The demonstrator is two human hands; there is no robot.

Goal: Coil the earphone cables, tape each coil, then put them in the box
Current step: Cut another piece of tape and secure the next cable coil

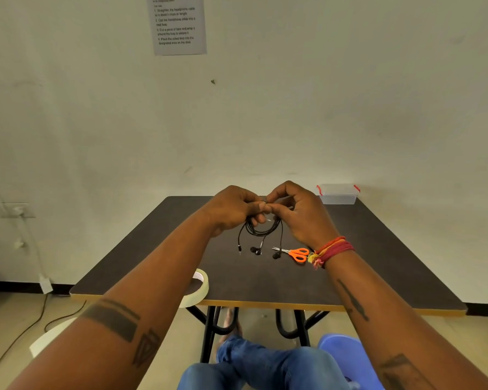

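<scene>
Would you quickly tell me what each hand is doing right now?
Left hand: holds the cable coil.
Right hand: pinches the coil's top.

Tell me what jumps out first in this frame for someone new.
Two bare hands meet above the middle of the dark table: the left hand and right hand both hold a coiled black earphone cable, earbuds dangling below. Orange-handled scissors lie just right of the buds. A clear plastic box with red clips sits at the far right corner, and a roll of cream tape at the near edge.
</scene>
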